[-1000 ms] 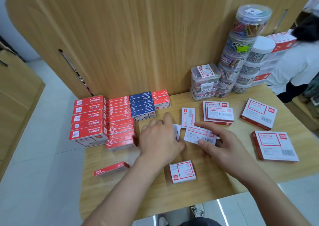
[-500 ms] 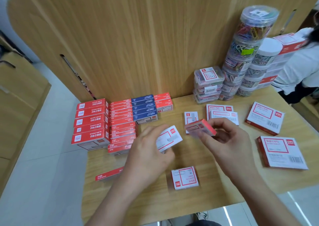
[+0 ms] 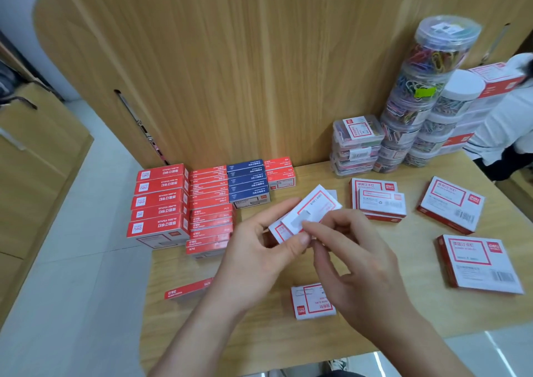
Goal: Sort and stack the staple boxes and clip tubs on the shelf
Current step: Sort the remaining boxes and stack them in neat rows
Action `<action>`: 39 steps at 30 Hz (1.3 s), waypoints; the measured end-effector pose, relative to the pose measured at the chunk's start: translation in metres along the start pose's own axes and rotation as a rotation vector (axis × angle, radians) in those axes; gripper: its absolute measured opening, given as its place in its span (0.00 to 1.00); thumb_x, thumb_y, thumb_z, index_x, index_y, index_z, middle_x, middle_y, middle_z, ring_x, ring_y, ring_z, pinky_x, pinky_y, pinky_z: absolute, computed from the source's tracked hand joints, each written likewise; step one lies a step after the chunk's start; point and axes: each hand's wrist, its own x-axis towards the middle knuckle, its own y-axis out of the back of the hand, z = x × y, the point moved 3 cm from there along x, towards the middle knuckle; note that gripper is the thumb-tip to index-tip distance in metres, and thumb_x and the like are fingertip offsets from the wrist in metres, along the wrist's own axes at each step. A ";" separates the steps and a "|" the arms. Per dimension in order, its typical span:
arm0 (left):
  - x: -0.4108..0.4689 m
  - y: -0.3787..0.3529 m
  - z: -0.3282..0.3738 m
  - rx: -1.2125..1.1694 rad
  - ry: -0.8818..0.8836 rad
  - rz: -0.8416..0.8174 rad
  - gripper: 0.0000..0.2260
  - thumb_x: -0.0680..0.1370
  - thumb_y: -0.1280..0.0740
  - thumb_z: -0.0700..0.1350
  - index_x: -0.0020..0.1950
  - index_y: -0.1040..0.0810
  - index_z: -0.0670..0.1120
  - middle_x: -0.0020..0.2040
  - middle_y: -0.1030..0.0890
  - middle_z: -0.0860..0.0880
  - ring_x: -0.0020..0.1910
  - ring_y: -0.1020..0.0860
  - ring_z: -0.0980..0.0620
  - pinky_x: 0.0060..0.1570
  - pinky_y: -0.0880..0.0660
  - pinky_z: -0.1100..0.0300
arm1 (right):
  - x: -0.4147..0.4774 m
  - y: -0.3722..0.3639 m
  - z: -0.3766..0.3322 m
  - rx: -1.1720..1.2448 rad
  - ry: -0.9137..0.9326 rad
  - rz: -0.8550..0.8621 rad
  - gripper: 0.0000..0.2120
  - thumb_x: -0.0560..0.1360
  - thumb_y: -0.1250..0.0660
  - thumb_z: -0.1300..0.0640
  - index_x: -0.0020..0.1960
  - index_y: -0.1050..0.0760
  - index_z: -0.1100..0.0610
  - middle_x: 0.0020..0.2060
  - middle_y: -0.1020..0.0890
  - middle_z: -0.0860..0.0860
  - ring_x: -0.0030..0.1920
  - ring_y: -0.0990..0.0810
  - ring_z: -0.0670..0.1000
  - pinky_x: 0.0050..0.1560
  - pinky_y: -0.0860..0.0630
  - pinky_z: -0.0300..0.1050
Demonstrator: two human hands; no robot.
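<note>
Bringing the two small white boxes (image 3: 313, 208) together above the shelf (image 3: 461, 316), having lifted one per hand a moment ago; pinching the pair with curled fingers of left hand (image 3: 256, 250) and right hand (image 3: 354, 264); likely readying a matched stack

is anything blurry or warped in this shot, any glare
Head view: wide-angle warp curves the wooden panel; the small white boxes held between left hand and right hand are motion-blurred; red box stacks look sharper; light streaks glare on the floor.
</note>
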 end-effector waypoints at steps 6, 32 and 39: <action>-0.003 0.003 -0.003 -0.017 -0.021 -0.032 0.20 0.74 0.32 0.37 0.66 0.25 0.45 0.56 0.17 0.50 0.52 0.18 0.48 0.46 0.22 0.61 | 0.007 0.009 0.016 0.367 -0.424 0.002 0.16 0.73 0.33 0.55 0.61 0.23 0.52 0.52 0.22 0.49 0.51 0.22 0.45 0.44 0.25 0.33; -0.023 0.030 -0.018 -0.152 0.176 0.109 0.14 0.78 0.37 0.33 0.57 0.19 0.49 0.46 0.15 0.47 0.40 0.20 0.50 0.43 0.21 0.59 | 0.058 -0.031 0.064 -0.521 -0.213 -0.775 0.27 0.67 0.30 0.44 0.65 0.30 0.45 0.57 0.28 0.49 0.58 0.25 0.51 0.57 0.31 0.49; -0.025 0.036 -0.014 0.064 0.089 0.109 0.16 0.78 0.34 0.36 0.63 0.23 0.52 0.56 0.17 0.51 0.52 0.18 0.54 0.54 0.22 0.56 | 0.045 -0.030 0.008 0.571 -0.677 -0.591 0.27 0.58 0.24 0.44 0.56 0.20 0.51 0.44 0.14 0.49 0.44 0.17 0.44 0.49 0.21 0.40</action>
